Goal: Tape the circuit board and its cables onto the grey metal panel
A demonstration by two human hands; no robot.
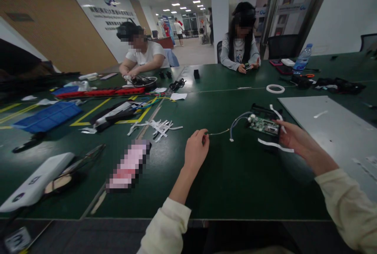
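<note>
My right hand (293,138) grips a green circuit board (263,125) by its right end, above the table. Black parts show behind the board, and white strips (275,145) stick out beside it. From the board's left end run several thin wires; a grey-blue cable (235,122) curves down to a small white plug. My left hand (198,146) is pinched on the end of another thin wire (219,133), pulled out to the left of the board. The fingertips partly hide that wire's end.
A heap of white strips (161,128) and a phone (129,165) lie left of my left hand. On the right are a grey-white panel (332,116), a tape roll (275,89) and a water bottle (303,59). A blue tray (47,116) stands at left. Two people sit across the table.
</note>
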